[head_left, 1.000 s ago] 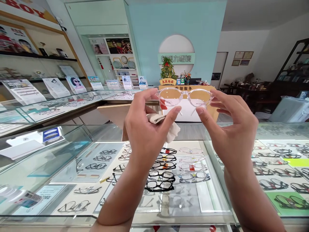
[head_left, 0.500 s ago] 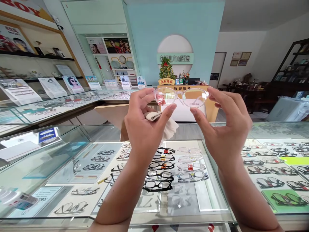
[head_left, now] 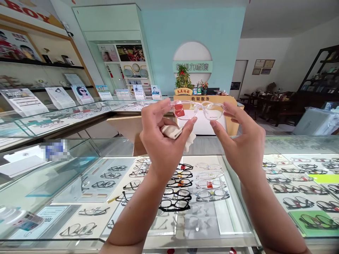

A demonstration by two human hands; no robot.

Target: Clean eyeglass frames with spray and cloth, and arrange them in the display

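Clear-framed glasses (head_left: pixel 200 106) are held up in front of me between both hands, with a red label on the left lens. My left hand (head_left: pixel 164 134) grips the left end of the frame and also has a cream cloth (head_left: pixel 173 132) tucked in its palm, part of it hanging behind the thumb. My right hand (head_left: pixel 239 137) pinches the right end of the frame between fingers and thumb. Below the hands, black glasses (head_left: pixel 175 204) and clear glasses (head_left: pixel 212 194) lie in rows in the display case.
A glass display counter (head_left: pixel 212 240) spans the front, with more glasses at both sides. At the left are a white bottle (head_left: pixel 22 217) and an open white box (head_left: pixel 23 162). A wooden reception desk (head_left: pixel 233 113) stands beyond, and stand-up cards line the left counter.
The glasses have turned slightly, their right end shifting left with my right hand. The cloth shows more in my left palm. The whole view has shifted slightly down.
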